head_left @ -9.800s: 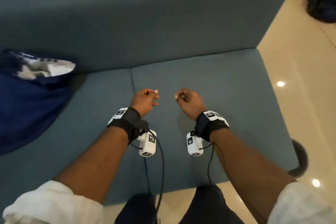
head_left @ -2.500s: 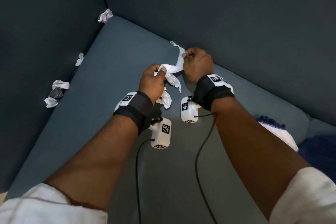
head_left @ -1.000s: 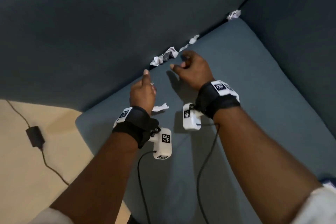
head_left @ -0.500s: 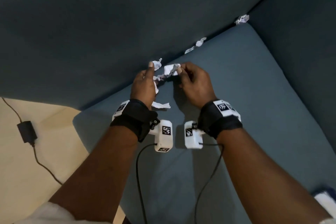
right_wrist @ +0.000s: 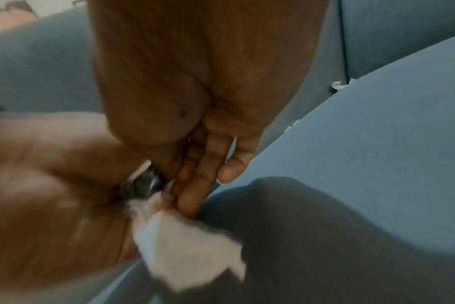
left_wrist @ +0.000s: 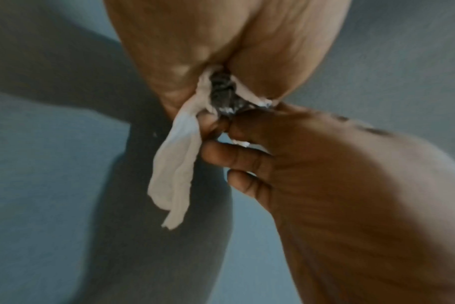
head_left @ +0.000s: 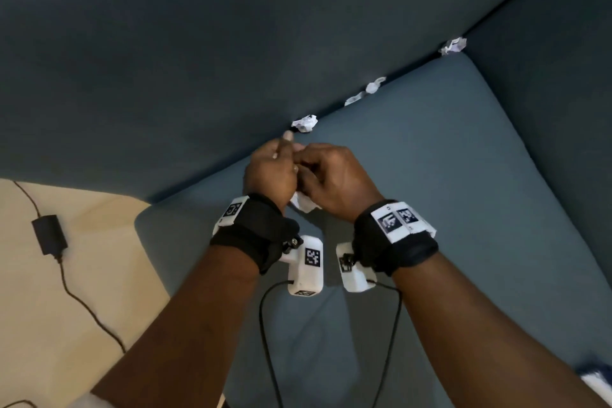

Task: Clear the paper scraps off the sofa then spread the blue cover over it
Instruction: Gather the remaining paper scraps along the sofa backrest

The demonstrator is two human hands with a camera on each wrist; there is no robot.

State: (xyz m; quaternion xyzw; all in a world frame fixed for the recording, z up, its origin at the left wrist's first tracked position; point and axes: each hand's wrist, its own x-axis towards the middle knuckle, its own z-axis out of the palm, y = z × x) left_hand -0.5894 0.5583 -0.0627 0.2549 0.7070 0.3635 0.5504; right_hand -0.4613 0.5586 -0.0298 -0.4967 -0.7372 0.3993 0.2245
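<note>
above the grey-blue fabric sofa seat (head_left: pixel 447 209) the left hand (head_left: pixel 270 172) and right hand (head_left: pixel 334 179) meet, each grip clenched on one wad of crumpled white paper scraps (head_left: pixel 303 205), while beyond them more loose white scraps (head_left: pixel 304 123) lie spaced along the seat's back crease, the farthest in the corner.

Matt cloth sofa (head_left: pixel 447 192), crumpled soft paper scraps (head_left: pixel 304 123).

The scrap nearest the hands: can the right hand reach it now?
Probably yes: nothing lies between the scrap and the right hand, though its fingers now pinch the wad with the left hand.
</note>
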